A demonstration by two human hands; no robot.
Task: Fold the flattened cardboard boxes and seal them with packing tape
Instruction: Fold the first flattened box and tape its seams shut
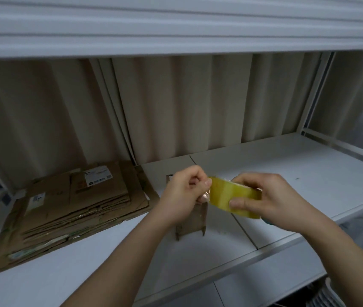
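right hand: gripping the roll of packing tape, thumb curled over the near face, fingers wrapped round the far edge. the roll hangs in the air, clear of the shelf.
left hand: fingers curled tight, thumb and forefinger pinching the loose tape end right at the roll's left side. only a short crinkled tab shows, barely off the roll.
packing tape: yellowish, translucent, tilted down to the right, held between the two hands above the small box.
small cardboard box: brown, sitting on the white shelf directly under the hands. its top half is hidden by the left hand, so whether its flaps are closed cannot be told. the lower edge and two short corner tabs show.
flattened boxes: a thick stack lying flat on the shelf, well to the left of the small box, white shipping labels on the upper sheets.
behind: beige curtain hanging along the back of the shelf.
above: underside of an upper white shelf across the top of the view.
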